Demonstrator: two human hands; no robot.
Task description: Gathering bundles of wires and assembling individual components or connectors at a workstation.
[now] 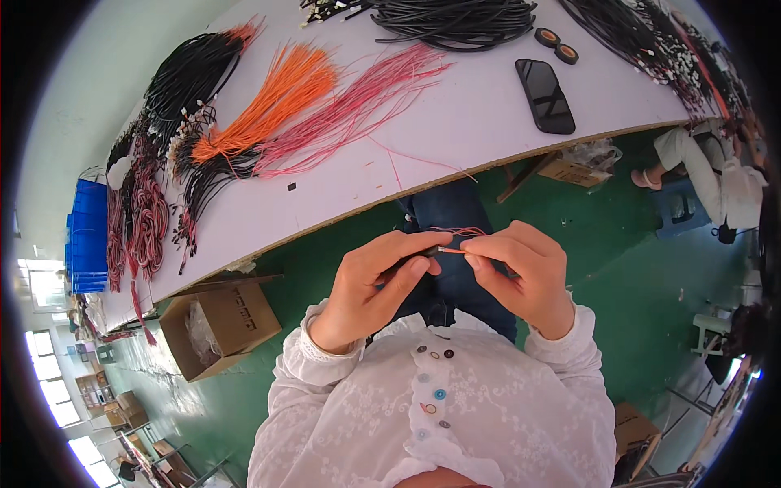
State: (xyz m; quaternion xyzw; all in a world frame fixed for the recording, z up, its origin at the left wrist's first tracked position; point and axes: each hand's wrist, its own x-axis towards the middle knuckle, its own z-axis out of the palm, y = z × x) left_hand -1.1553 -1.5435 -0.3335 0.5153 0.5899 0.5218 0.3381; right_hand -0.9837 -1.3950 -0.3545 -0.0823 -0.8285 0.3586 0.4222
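Note:
Over my lap, just off the table's front edge, both hands meet at the end of a cable. My left hand (389, 267) is closed, thumb and forefinger pinching a small dark piece, perhaps a cable end; most of it is hidden in the palm. My right hand (521, 272) pinches an orange wire (454, 250) that runs across to the left fingertips. Thin red wires (455, 231) loop behind the fingers. On the table ahead lie a fanned bundle of orange wires (281, 102) and a bundle of pink-red wires (350, 118).
The white table (455, 122) carries black cable coils (455, 20), a phone (545, 96) and two tape rolls (557, 46). Black cables (191, 77) and red-black bundles (149, 207) lie left. A cardboard box (220, 329) stands below. At right a person (700, 167) sits on a blue stool (682, 209).

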